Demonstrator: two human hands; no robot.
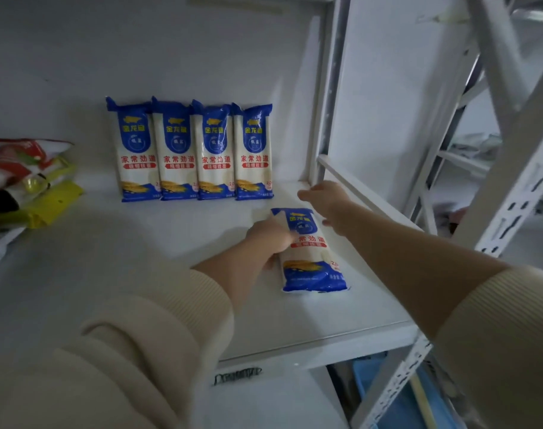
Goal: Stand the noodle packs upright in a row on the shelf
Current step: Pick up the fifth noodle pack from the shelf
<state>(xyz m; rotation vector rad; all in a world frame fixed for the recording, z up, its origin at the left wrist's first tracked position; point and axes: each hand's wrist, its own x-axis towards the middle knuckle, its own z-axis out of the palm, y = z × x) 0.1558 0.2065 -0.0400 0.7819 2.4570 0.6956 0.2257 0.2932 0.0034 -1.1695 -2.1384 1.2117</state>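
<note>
My left fingers [287, 239] curl over the left edge of the fifth noodle pack [310, 252], closed on it; it lies flat on the white shelf [140, 258], label up, near the right end. My left hand [270, 239] reaches in from a cream sleeve [140, 335]. My right hand [324, 196] hovers just past the pack's top end, fingers loosely spread and holding nothing. Behind, four noodle packs [189, 151] stand upright in a row, side by side, leaning on the back wall. Colourful bags [25, 181] lie at the shelf's left end.
</note>
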